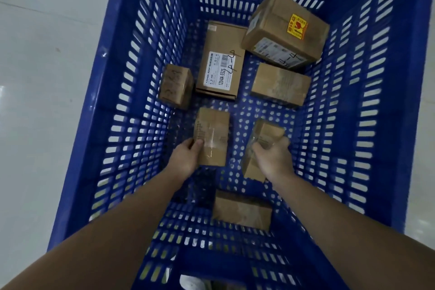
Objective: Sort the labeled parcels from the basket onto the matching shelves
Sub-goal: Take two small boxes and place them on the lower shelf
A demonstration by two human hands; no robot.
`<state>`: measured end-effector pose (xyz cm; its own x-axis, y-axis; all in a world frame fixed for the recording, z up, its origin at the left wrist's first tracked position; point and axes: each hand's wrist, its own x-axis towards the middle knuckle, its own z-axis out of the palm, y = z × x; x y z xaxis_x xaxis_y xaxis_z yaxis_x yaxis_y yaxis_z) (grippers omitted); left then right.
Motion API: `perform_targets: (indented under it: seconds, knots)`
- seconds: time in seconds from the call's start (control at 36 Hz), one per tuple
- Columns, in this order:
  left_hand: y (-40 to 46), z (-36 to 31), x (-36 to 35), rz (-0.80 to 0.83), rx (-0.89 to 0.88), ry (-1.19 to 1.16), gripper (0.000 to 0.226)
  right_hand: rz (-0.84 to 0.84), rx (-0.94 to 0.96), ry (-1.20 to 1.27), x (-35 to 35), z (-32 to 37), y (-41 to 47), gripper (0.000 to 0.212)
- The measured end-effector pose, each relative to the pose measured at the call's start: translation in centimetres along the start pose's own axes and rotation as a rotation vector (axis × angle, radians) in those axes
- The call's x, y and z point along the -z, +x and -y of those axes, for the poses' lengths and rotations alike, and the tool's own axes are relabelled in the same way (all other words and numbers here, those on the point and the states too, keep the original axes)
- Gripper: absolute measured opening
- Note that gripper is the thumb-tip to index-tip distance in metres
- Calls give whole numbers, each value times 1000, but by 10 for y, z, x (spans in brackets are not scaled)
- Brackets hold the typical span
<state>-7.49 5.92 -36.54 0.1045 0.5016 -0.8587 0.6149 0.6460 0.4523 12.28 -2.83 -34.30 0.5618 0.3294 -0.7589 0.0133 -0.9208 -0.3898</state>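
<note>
Each hand (186,158) (270,155) grips small parcel (211,136) (261,141); five boxes (221,61) surround, in basket (131,101).

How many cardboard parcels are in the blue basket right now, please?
7: two far parcels, one left, one right, one in each of the hands, one nearest. None seems hidden.
</note>
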Motion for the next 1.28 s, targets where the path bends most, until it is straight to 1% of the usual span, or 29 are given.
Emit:
perform_targets:
  seconds: [0.08, 0.14, 0.19, 0.22, 0.25, 0.31, 0.33, 0.39, 0.44, 0.5, 0.56, 0.61, 0.64, 0.69, 0.75, 0.78, 0.81, 0.86, 0.89, 0.92, 1.0, 1.06, 1.11, 1.19, 1.22, 1.28]
  knots:
    - [-1, 7, -6, -51, 49, 23, 43, -55, 164, -195, -1, 5, -5, 73]
    - [5, 10, -9, -117, 29, 120, 41, -125, 317, -328, -4, 4, -3, 75]
    - [9, 11, -12, -187, -9, 206, 43, -155, 445, -470, -9, 2, 0, 73]
    - [9, 11, -14, -214, -36, 207, 49, -160, 482, -531, -12, 0, 2, 71]
    - [9, 10, -18, -237, -62, 200, 62, -164, 500, -576, -14, -2, 3, 70]
    - [6, 8, -28, -278, -94, 221, 91, -166, 485, -607, -18, -6, 6, 72]
    - [4, 5, -36, -285, -96, 262, 102, -162, 463, -594, -20, -9, 7, 75]
    - [2, 0, -53, -291, -71, 352, 118, -135, 424, -549, -23, -13, 9, 79]
    - [2, -5, -65, -317, -18, 392, 124, -96, 407, -507, -26, -16, 12, 83]
    - [8, -4, -71, -352, 38, 405, 124, -39, 395, -498, -26, -17, 15, 85]
    - [14, 1, -73, -373, 75, 378, 121, 18, 367, -481, -23, -19, 18, 80]
    - [15, 4, -72, -396, 58, 318, 119, 54, 335, -467, -20, -19, 20, 76]
    - [15, 5, -70, -402, 38, 269, 118, 64, 326, -474, -18, -19, 21, 77]
    - [15, 11, -61, -350, 10, 127, 119, 60, 311, -487, -15, -18, 20, 85]
    - [11, 18, -46, -225, 21, -77, 114, 3, 304, -495, -13, -18, 18, 94]
    - [9, 22, -38, -165, 39, -182, 103, -35, 303, -511, -12, -18, 17, 98]
    - [6, 23, -31, -109, 65, -288, 86, -69, 296, -539, -12, -17, 16, 102]
    - [-2, 19, -18, -24, 108, -441, 43, -108, 250, -584, -10, -14, 17, 110]
    - [-3, 17, -14, -9, 127, -452, 29, -116, 212, -584, -9, -12, 19, 113]
    - [-5, 16, -12, 0, 133, -449, 25, -119, 172, -575, -7, -10, 21, 115]
    - [-3, 12, -8, -28, 120, -424, 30, -100, 104, -579, -9, -4, 25, 118]
    - [1, 9, -6, -91, 109, -435, 37, -48, 96, -582, -16, 2, 27, 118]
    - [6, 10, -11, -207, 118, -471, 48, 34, 80, -570, -23, 2, 25, 116]
    - [8, 13, -22, -376, 145, -562, 52, 111, 28, -509, -33, -11, 19, 109]
    - [6, 14, -26, -381, 150, -585, 58, 109, 16, -490, -35, -16, 18, 106]
    - [4, 15, -30, -354, 133, -548, 86, 91, 14, -462, -38, -22, 17, 100]
